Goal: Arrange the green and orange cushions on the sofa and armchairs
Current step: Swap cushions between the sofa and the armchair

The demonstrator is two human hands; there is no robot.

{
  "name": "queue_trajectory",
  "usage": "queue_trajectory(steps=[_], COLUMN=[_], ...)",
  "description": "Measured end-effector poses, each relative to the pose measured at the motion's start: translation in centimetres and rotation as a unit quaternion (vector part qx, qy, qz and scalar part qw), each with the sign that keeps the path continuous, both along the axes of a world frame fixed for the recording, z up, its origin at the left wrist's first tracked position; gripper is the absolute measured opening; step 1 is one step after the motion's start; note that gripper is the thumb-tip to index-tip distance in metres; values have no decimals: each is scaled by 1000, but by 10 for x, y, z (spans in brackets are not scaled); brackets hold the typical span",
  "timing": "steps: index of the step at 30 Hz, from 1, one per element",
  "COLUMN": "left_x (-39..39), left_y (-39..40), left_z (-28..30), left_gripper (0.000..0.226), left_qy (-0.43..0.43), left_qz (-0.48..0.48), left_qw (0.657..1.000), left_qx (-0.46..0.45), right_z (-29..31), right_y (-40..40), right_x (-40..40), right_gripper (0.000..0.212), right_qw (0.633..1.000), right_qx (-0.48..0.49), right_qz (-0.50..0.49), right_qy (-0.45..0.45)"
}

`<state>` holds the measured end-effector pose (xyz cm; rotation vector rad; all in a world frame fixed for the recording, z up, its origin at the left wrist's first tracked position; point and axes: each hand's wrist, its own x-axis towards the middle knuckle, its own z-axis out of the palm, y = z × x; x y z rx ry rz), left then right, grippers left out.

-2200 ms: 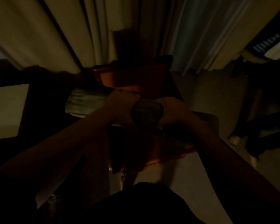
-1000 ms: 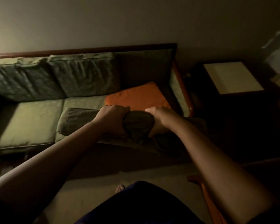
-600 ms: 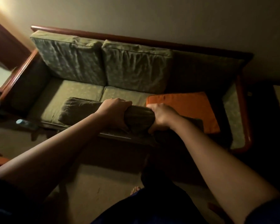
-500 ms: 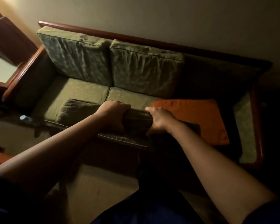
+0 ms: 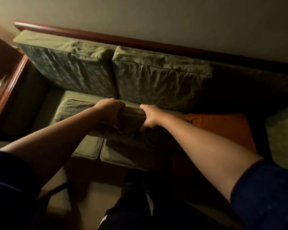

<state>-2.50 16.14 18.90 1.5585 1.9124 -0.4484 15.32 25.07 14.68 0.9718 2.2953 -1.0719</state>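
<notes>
I hold a green cushion (image 5: pixel 73 110) flat over the seat of a wooden-framed sofa (image 5: pixel 93 34). My left hand (image 5: pixel 111 112) and my right hand (image 5: pixel 149 117) both grip its near edge, close together. Two green back cushions (image 5: pixel 68 70) (image 5: pixel 158 80) lean against the sofa back. The right third of the back is bare and dark. An orange cushion (image 5: pixel 223 128) lies flat on the right seat, partly behind my right forearm. Green seat cushions (image 5: pixel 123 156) show below the held one.
The sofa's wooden left armrest (image 5: pixel 12 87) and right armrest side (image 5: pixel 279 136) bound the seat. A plain wall (image 5: pixel 173 19) rises behind. Carpeted floor (image 5: pixel 60 190) lies in front, with my dark-clothed legs (image 5: pixel 135 205) close to the sofa's front edge.
I turned from a dim curtained corner to the sofa and came closer. The held green cushion has moved forward over the seat, now close to the back cushions.
</notes>
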Motion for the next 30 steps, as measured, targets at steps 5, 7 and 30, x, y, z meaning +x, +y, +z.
queue_trajectory(steps=[5, 7, 30], left_x=[-68, -97, 153], left_y=[75, 102, 110], left_z=[-60, -72, -178], left_gripper=[98, 101, 47], left_qy=[20, 46, -244], left_qz=[-6, -16, -138], left_qw=[999, 994, 957], left_qx=[26, 94, 71], right_z=[-46, -56, -137], right_y=[52, 63, 40], right_x=[-48, -61, 269], right_gripper=[86, 73, 57], right_qw=[995, 982, 922], right_qx=[60, 158, 2], right_qz=[-69, -103, -332], right_qy=[-30, -13, -199])
